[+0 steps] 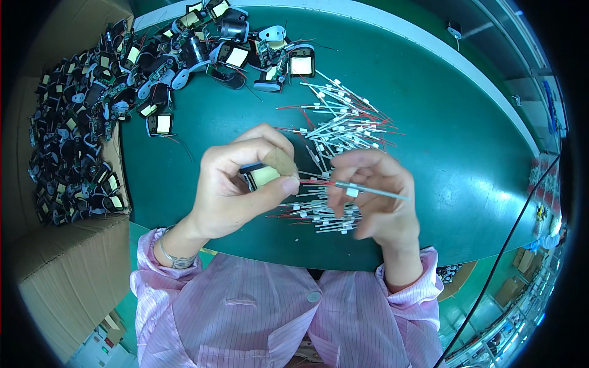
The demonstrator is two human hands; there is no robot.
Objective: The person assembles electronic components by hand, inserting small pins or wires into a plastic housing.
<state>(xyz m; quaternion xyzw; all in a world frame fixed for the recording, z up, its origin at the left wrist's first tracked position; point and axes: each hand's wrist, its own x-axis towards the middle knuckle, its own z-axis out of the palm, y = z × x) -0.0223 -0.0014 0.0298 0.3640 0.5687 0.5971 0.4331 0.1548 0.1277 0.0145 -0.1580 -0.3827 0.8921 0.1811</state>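
Note:
My left hand (242, 187) is closed around a small black housing with a yellow pad (264, 176); tan tape wraps one fingertip. Thumb and index pinch the red wires of a thin grey-white rod (380, 192), which bears a small white tag (351, 192). To the right, the rod crosses in front of my right hand (380, 196). That hand is slightly blurred, its fingers curved and apart, with no visible grip on the rod. Behind and below the hands lies a loose pile of similar tagged rods with red wires (350, 119).
A cardboard box (67, 251) on the left is heaped with black housings (76, 135) carrying small circuit boards. More housings (236, 56) spread over the far left of the green table (466, 147). A black cable (500, 257) runs down the right side.

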